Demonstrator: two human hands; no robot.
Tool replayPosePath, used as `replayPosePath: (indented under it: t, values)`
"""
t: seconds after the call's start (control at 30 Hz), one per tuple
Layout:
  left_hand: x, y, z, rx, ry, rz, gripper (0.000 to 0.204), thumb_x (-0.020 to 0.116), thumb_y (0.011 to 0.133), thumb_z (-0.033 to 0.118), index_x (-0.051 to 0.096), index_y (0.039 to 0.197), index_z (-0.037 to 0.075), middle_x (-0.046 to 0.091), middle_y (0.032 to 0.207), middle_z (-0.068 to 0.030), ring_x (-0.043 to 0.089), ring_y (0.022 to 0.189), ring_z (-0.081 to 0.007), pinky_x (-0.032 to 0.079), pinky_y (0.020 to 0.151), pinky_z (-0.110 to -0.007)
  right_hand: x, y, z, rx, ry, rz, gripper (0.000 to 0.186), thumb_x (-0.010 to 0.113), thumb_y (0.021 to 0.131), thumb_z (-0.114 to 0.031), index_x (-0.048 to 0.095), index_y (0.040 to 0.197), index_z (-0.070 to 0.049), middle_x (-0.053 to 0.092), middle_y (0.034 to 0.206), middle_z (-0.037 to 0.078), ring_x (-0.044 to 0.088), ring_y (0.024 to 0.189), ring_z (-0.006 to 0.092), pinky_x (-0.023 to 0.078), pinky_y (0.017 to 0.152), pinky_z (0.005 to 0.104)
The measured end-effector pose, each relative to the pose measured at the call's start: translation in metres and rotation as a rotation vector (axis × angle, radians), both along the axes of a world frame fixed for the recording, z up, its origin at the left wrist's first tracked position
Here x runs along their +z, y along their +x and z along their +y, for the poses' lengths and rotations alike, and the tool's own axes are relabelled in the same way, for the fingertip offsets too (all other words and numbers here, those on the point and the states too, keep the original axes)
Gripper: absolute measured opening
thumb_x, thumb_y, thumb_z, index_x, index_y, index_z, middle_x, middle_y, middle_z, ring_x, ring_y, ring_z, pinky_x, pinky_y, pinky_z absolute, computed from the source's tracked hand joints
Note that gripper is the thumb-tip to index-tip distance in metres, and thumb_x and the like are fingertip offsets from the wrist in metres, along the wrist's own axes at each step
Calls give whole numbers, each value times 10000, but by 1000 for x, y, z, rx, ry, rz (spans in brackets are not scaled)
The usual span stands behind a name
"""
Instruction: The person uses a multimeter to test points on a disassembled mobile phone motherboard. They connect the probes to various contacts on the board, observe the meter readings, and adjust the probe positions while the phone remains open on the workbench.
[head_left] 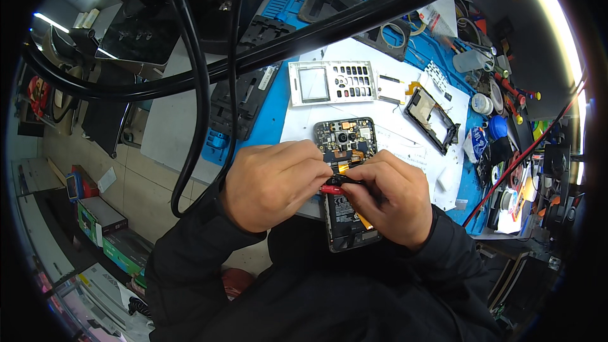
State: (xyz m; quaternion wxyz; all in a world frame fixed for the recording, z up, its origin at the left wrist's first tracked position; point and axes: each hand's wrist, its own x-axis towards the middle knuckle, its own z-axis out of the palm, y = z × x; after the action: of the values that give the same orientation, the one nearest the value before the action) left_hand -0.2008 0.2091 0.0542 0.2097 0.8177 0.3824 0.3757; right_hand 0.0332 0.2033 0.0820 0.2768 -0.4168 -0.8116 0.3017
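An opened smartphone (345, 136) lies under my hands with its camera block, circuit board and dark battery (345, 215) bare. My left hand (272, 183) is closed at the phone's left edge, its fingertips pinched at a small red clip-like piece (330, 189). From the right, my right hand (399, 196) pinches a slim black clip-like piece (342, 179) between thumb and forefinger. Both pieces meet over the middle of the phone, close to a gold flex cable (344, 168). My fingers hide their ends and exactly what they touch.
Beyond the phone, a silver keypad phone housing (332, 82) and a dark phone frame (432, 119) lie on white paper (392, 133) over a blue mat (278, 107). Thick black cables (272, 47) cross overhead. Bottles, tools and a blue-capped jar (498, 126) crowd the right side.
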Motion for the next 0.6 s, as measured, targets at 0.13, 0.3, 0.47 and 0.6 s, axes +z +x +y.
replayPosePath:
  t: [0.13,0.3,0.47,0.6]
  values:
    - [0,0,0,1,-1,-12,179,856,772,9,741,904,44,701,887,-46,713,711,-202,543,570,-312,0,-1,1,3,13,11,231,860,812,42,724,994,-1,662,834,92,620,613,181,470,556,297]
    - [1,-1,0,-5,-25,-1,176,854,784,9,744,917,40,701,887,-45,706,702,-204,542,571,-316,0,-1,1,-3,7,4,228,858,808,32,716,981,-11,635,812,89,599,599,189,457,550,304]
    - [-1,-2,0,6,-84,-33,177,840,810,-3,748,958,29,699,903,-70,709,709,-200,539,582,-295,0,-1,1,-16,1,-10,238,852,812,19,705,997,-14,621,810,94,597,608,205,460,560,312]
    - [2,-5,-5,58,-199,-133,221,853,817,21,752,1014,23,687,954,-101,701,716,-202,535,602,-289,0,1,1,-34,-9,-31,240,848,822,7,697,1008,-15,605,810,99,598,632,225,466,579,325]
